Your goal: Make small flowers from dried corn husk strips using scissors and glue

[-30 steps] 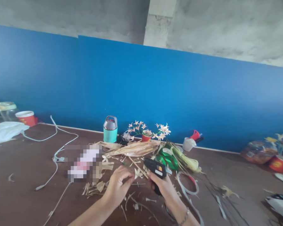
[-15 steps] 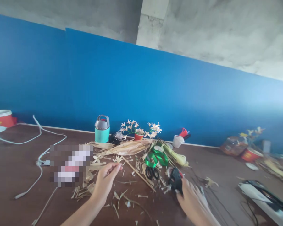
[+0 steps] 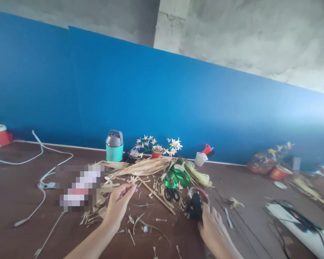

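My left hand (image 3: 121, 201) is closed in a pinch on a small pale husk flower (image 3: 133, 179), held above the scattered scraps. My right hand (image 3: 214, 228) is closed around the near end of a black tool (image 3: 196, 206); its kind cannot be made out. A reddish ring like a tape roll (image 3: 204, 194) lies just behind the tool. Black-handled scissors (image 3: 172, 194) and green ribbon (image 3: 181, 176) lie between the hands. Dried husks (image 3: 143, 168) are heaped beyond them, and a thin stick (image 3: 158, 197) crosses the scraps.
A teal canister (image 3: 114, 151) and a red pot of husk flowers (image 3: 156, 154) stand by the blue partition. White cables (image 3: 44, 176) run across the left. A white power strip (image 3: 294, 223) lies right, near another red pot (image 3: 280, 172). A husk piece (image 3: 235, 203) sits right of my right hand.
The view has shifted slightly. My right hand and the black tool have moved a little left and nearer, showing more of the ring. My left hand keeps its pinch on the flower.
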`<state>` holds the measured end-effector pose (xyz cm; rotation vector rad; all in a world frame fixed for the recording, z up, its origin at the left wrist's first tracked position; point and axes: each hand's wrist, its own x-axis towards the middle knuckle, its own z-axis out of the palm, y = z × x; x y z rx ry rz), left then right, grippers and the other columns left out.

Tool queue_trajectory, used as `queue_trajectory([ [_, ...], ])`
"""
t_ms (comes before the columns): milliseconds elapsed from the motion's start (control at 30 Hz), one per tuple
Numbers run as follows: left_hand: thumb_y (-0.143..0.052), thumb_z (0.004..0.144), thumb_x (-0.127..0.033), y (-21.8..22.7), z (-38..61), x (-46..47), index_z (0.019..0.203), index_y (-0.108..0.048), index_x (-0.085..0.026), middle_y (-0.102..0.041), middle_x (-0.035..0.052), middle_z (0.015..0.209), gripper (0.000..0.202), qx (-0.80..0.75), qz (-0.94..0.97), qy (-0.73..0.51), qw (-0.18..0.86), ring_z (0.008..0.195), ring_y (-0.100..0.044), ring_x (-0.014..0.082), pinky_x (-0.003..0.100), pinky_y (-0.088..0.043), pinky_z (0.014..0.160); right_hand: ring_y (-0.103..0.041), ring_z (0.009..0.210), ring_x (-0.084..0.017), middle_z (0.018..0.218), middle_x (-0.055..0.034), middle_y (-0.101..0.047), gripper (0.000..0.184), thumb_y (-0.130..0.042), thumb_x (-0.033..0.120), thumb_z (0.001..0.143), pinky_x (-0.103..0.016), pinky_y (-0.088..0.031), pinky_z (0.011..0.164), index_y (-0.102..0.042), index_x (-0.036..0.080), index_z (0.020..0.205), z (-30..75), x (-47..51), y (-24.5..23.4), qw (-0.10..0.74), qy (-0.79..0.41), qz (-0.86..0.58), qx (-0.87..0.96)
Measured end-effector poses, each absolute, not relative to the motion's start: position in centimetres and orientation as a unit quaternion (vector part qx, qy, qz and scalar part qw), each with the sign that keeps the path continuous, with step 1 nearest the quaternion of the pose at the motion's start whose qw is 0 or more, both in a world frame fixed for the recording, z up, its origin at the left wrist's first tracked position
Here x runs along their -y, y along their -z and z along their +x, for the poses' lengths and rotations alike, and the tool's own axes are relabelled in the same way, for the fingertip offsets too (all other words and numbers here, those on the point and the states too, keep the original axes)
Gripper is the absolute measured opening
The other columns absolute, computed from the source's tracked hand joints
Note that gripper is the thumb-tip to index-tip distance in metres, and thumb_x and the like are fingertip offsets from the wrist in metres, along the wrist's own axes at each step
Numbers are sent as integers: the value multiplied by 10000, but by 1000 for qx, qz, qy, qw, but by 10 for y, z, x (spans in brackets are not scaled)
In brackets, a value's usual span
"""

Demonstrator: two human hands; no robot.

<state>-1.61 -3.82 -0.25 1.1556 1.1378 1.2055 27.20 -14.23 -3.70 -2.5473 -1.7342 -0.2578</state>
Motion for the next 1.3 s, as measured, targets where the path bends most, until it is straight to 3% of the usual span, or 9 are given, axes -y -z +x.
queue_trajectory([
  [233,-643,666,-426,9,-14,36,804,-665,-141,-703,52,752,317,-467,487,-517,526,815,-622,232,299,-436,748,-568,863,-325,919,-195,-611,407,-536,151,700,-407,-390,721,-532,46,1094,255,140,-7,-29,140,-826,546],
  [367,-642,677,-419,15,-13,33,783,-670,-144,-699,43,751,296,-460,486,-534,517,791,-624,216,288,-445,735,-563,884,-245,929,-84,-624,195,-470,177,766,-372,-375,754,-632,212,868,198,125,-31,69,49,-733,675],
  [433,-639,685,-410,16,-13,32,777,-671,-146,-695,36,742,281,-459,487,-541,510,779,-624,208,282,-447,727,-562,857,-205,841,-48,-630,181,-475,136,747,-331,-372,770,-637,215,761,163,111,-31,98,-29,-663,742],
  [500,-641,685,-400,16,-14,31,771,-674,-148,-694,32,734,268,-459,491,-543,505,768,-624,203,277,-447,717,-547,900,-233,871,-80,-623,138,-511,129,709,-347,-366,792,-627,183,658,135,97,-26,110,-33,-634,764],
  [567,-645,682,-391,15,-15,30,760,-675,-148,-696,32,726,257,-459,493,-544,500,763,-627,204,277,-446,717,-548,921,-256,848,-101,-632,112,-534,150,706,-362,-357,817,-641,171,681,115,85,-18,120,-43,-614,779],
  [733,-641,685,-378,16,-16,28,766,-667,-147,-701,36,716,247,-452,494,-547,503,760,-630,211,290,-449,729,-613,791,-212,798,-78,-679,207,-541,114,680,-277,-392,709,-648,165,850,102,69,-4,104,-145,-588,789],
  [1067,-640,677,-385,17,-15,27,760,-672,-145,-696,44,707,256,-465,483,-552,496,751,-623,219,294,-456,715,-612,743,-197,748,-62,-684,214,-493,76,623,-258,-404,673,-649,171,735,106,70,2,149,-180,-564,792],
  [1167,-634,680,-406,13,-16,29,741,-667,-149,-690,36,705,266,-470,481,-550,495,744,-620,212,281,-451,700,-591,621,-163,648,-30,-665,168,-492,80,609,-231,-403,575,-626,170,654,110,64,-12,203,-230,-571,761],
  [1300,-614,690,-436,8,-16,33,695,-659,-145,-644,7,613,295,-475,492,-514,517,618,-581,169,242,-422,585,-555,581,-134,610,4,-622,78,-521,131,660,-216,-422,563,-589,170,664,119,54,-30,359,-258,-562,699],
])
